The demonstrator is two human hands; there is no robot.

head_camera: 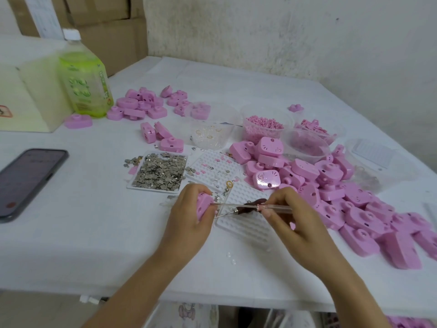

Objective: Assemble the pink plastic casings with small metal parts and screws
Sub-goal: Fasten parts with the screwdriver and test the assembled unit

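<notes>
A: What does the left hand [189, 216] hold?
B: It grips a pink casing [203, 205] just above the tabletop [94, 245].
A: And the right hand [290, 218]?
B: Its fingers [266, 209] pinch a clear-handled screwdriver [277, 208], shaft level, tip at the casing.
A: Nearby?
B: Behind, a tray of metal parts [160, 172]; right, a heap of casings [331, 185]; far left, a phone [26, 181].

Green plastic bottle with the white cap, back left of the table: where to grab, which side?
Probably grip the green plastic bottle on its upper body, below the white cap, coming from its right. It stands upright; the cream box crowds its left, and loose pink plastic casings lie by its base, so a low grip is cluttered.
</notes>
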